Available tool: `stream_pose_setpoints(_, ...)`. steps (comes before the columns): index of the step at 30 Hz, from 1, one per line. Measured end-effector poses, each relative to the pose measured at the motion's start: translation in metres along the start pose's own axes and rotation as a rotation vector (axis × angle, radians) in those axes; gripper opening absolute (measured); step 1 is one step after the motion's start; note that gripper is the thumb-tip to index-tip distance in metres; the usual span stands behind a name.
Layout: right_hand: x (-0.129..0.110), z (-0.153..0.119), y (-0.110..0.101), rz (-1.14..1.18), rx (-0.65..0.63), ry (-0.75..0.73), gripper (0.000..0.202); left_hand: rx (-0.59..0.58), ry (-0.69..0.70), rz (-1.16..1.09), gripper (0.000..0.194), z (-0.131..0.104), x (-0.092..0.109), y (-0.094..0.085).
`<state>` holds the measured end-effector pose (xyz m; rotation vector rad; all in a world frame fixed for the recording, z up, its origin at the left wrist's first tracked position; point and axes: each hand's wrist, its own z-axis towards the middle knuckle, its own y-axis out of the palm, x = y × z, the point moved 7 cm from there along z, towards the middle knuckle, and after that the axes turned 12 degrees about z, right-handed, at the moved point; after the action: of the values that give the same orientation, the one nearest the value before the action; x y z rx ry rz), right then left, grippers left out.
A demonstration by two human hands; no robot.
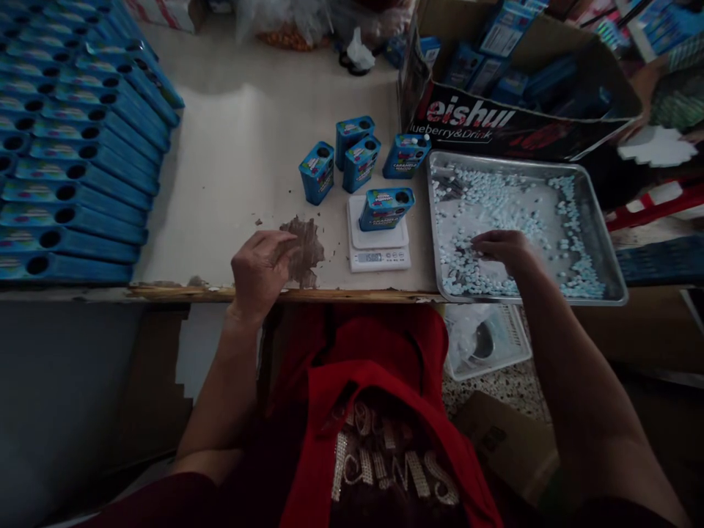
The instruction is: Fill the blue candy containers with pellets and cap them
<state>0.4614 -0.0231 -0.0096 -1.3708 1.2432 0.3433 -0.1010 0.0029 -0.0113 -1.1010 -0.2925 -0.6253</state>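
Note:
My right hand (pixel 503 248) reaches into a metal tray (pixel 531 299), its fingers pinched together among small pale-blue candies (pixel 489 189). Just past the table's front edge, my left hand (pixel 261 268) is closed in a pinch; whatever it may hold is hidden. Between my hands a white kitchen scale (pixel 379 238) carries one blue container (pixel 386 209) standing upright; its display seems to read about 150. Behind the scale stand several more blue containers (pixel 317 172), one of them with pale candies at its top (pixel 407 155).
Rows of blue containers (pixel 77 192) with round holes lie at the left. A cardboard box (pixel 522 128) with blue packs stands behind the tray. At the back are a clear bag (pixel 289 22) and dark-handled scissors (pixel 358 66). Another person's arm (pixel 641 88) shows at far right.

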Motion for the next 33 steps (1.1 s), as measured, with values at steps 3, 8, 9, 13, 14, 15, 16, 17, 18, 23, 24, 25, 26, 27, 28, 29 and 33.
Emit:
stream_pose_setpoints(3, -0.002, -0.002, 0.002, 0.025, 0.017, 0.051, 0.021, -0.033, -0.007, -0.004, 0.012, -0.003, 0.002, 0.009)
stream_pose_setpoints(8, -0.027, -0.006, 0.021, 0.199, -0.018, -0.014, 0.033, -0.049, 0.049, -0.049, 0.011, -0.001, 0.015, 0.018)
stream_pose_setpoints(9, -0.033, -0.005, 0.027, 0.243, -0.024, -0.016, 0.036, -0.046, 0.056, -0.059, 0.012, 0.0, 0.017, 0.02)
stream_pose_setpoints(13, -0.064, 0.007, 0.047, 0.472, -0.071, 0.003, 0.042, -0.05, 0.047, -0.103, 0.016, 0.0, 0.022, 0.025)
stream_pose_setpoints(14, -0.073, 0.011, 0.052, 0.515, -0.097, 0.008, 0.042, -0.054, 0.038, -0.107, 0.017, 0.0, 0.022, 0.026)
stream_pose_setpoints(15, -0.084, 0.015, 0.057, 0.552, -0.124, 0.009, 0.041, -0.059, 0.03, -0.109, 0.017, 0.0, 0.022, 0.027)
stream_pose_setpoints(16, -0.095, 0.017, 0.062, 0.585, -0.154, 0.004, 0.039, -0.063, 0.024, -0.109, 0.017, -0.001, 0.021, 0.028)
stream_pose_setpoints(17, -0.107, 0.018, 0.067, 0.614, -0.187, -0.01, 0.038, -0.066, 0.021, -0.108, 0.016, -0.002, 0.02, 0.028)
stream_pose_setpoints(18, -0.12, 0.017, 0.073, 0.638, -0.225, -0.029, 0.035, -0.066, 0.022, -0.104, 0.016, -0.002, 0.019, 0.028)
stream_pose_setpoints(23, -0.175, -0.007, 0.117, 0.61, -0.482, -0.112, 0.032, -0.021, 0.064, -0.064, 0.014, -0.005, 0.015, 0.026)
stream_pose_setpoints(24, -0.182, -0.012, 0.126, 0.58, -0.517, -0.127, 0.033, -0.008, 0.076, -0.059, 0.012, -0.005, 0.015, 0.025)
stream_pose_setpoints(25, -0.187, -0.016, 0.133, 0.547, -0.538, -0.145, 0.035, 0.003, 0.086, -0.055, 0.012, -0.005, 0.014, 0.024)
stream_pose_setpoints(26, -0.191, -0.018, 0.138, 0.516, -0.547, -0.163, 0.036, 0.011, 0.093, -0.052, 0.011, -0.005, 0.013, 0.023)
stream_pose_setpoints(27, -0.194, -0.02, 0.142, 0.492, -0.545, -0.181, 0.036, 0.017, 0.099, -0.048, 0.01, -0.005, 0.013, 0.023)
stream_pose_setpoints(28, -0.196, -0.02, 0.144, 0.474, -0.538, -0.197, 0.036, 0.018, 0.105, -0.043, 0.01, -0.006, 0.012, 0.022)
stream_pose_setpoints(29, -0.196, -0.019, 0.144, 0.462, -0.526, -0.211, 0.036, 0.015, 0.109, -0.039, 0.01, -0.006, 0.011, 0.022)
stream_pose_setpoints(33, -0.197, -0.018, 0.141, 0.456, -0.457, -0.263, 0.035, -0.039, 0.078, -0.043, 0.01, -0.008, 0.006, 0.026)
